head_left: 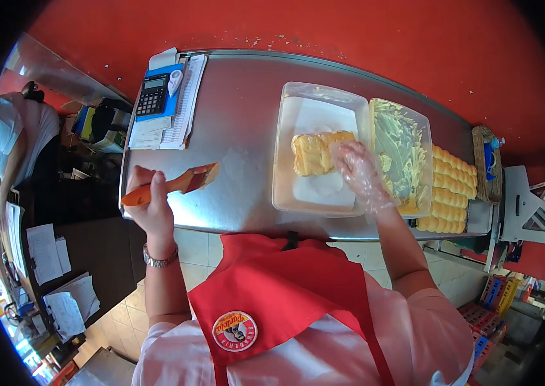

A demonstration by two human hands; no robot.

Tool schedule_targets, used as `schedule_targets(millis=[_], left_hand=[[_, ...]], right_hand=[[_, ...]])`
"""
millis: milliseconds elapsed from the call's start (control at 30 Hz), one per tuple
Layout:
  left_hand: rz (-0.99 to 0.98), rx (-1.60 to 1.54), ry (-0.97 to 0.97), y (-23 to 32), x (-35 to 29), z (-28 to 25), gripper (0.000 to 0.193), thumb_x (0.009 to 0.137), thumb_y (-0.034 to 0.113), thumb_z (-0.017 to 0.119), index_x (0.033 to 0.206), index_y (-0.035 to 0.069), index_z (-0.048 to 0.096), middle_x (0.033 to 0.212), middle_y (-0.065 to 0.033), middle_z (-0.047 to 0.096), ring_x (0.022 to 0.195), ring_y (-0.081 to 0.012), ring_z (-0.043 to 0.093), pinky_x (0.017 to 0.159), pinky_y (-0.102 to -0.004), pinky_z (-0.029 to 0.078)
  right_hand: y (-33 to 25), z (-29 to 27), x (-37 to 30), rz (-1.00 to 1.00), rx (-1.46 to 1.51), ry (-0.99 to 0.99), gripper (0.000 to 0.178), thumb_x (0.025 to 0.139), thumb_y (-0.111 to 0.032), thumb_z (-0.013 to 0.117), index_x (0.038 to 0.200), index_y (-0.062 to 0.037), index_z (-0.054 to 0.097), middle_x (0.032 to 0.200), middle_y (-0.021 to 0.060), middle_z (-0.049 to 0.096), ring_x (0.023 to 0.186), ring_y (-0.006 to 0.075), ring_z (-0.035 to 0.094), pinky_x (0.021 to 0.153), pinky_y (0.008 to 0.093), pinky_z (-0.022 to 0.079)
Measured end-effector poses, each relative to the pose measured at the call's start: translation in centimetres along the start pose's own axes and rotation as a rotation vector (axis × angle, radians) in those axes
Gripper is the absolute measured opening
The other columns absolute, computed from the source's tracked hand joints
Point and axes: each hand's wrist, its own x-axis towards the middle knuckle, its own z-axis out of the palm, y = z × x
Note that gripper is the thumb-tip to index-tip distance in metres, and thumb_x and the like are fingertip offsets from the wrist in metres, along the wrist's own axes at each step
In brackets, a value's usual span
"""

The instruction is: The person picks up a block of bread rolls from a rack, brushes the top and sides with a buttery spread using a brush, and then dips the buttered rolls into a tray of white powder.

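L hand [149, 204] grips orange-handled pastry brush [173, 184] above steel counter [240, 128], bristles pointing right. R hand [361, 174], in clear plastic glove, rests on yellow bread rolls [314, 153] inside clear container [319, 149]; its open lid [402, 154], smeared w/ yellow spread, lies just right. More rolls [449, 193] further right; calculator [152, 94] on papers at far-left corner.

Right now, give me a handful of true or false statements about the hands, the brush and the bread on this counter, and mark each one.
1. The left hand grips an orange-handled pastry brush. True.
2. The right hand is bare. False: it wears a clear plastic glove.
3. The right hand rests on the yellow bread rolls in the clear plastic tray. True.
4. The calculator sits inside the tray. False: it lies on papers at the steel counter's far left corner.
5. The brush bristles touch the rolls. False: they are well apart.
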Motion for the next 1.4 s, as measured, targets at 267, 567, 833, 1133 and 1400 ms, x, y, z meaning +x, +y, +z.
schedule_targets(millis=[267,567,833,1133,1400], left_hand=[[0.045,-0.024,-0.015,-0.4,0.6,2.2,0.021,0.086,0.006,0.067,0.070,0.000,0.055,0.069,-0.0051,0.053,0.064,-0.0122,0.048,0.058,-0.0263,0.035],[-0.046,0.023,0.070,-2.4,0.1,-2.1,0.021,0.087,0.004,0.065,0.070,-0.001,0.054,0.068,-0.0033,0.051,0.065,-0.0102,0.046,0.059,-0.0248,0.034],[-0.050,0.015,0.166,-3.1,-0.9,-5.8,0.017,0.088,0.001,0.061,0.073,-0.002,0.054,0.070,-0.0018,0.050,0.065,-0.0082,0.046,0.060,-0.0229,0.035],[-0.014,0.078,0.132,-3.5,-1.5,-7.0,0.019,0.092,0.004,0.060,0.075,0.001,0.051,0.069,0.0020,0.047,0.062,-0.0031,0.043,0.056,-0.0187,0.032],[0.015,0.047,0.112,-1.7,-1.4,-6.1,0.018,0.090,0.002,0.060,0.074,0.001,0.052,0.070,0.0011,0.047,0.064,-0.0053,0.042,0.058,-0.0212,0.032]], right_hand=[[-1.4,3.8,6.9,0.078,-0.188,-0.222,0.006,0.079,-0.012,0.061,0.077,-0.0069,0.064,0.075,0.0118,0.059,0.078,0.0314,0.060,0.074,0.0413,0.049],[-4.5,5.8,12.1,0.200,-0.603,-0.646,0.013,0.080,-0.016,0.059,0.080,-0.0089,0.070,0.088,0.0109,0.067,0.090,0.0262,0.066,0.078,0.0357,0.052],[-5.1,2.0,10.2,-0.018,-0.428,-0.648,0.023,0.076,-0.018,0.065,0.095,-0.0068,0.068,0.110,0.0166,0.063,0.107,0.0349,0.060,0.090,0.0429,0.048],[2.0,1.9,1.0,-0.383,-0.486,-0.455,0.042,0.074,-0.020,0.070,0.114,-0.0099,0.060,0.129,0.0136,0.054,0.116,0.0337,0.055,0.096,0.0435,0.048],[3.0,-0.4,6.4,0.364,0.524,-0.525,0.027,0.093,-0.012,0.056,0.119,-0.0041,0.056,0.126,0.0094,0.059,0.118,0.0242,0.056,0.100,0.0368,0.046]])
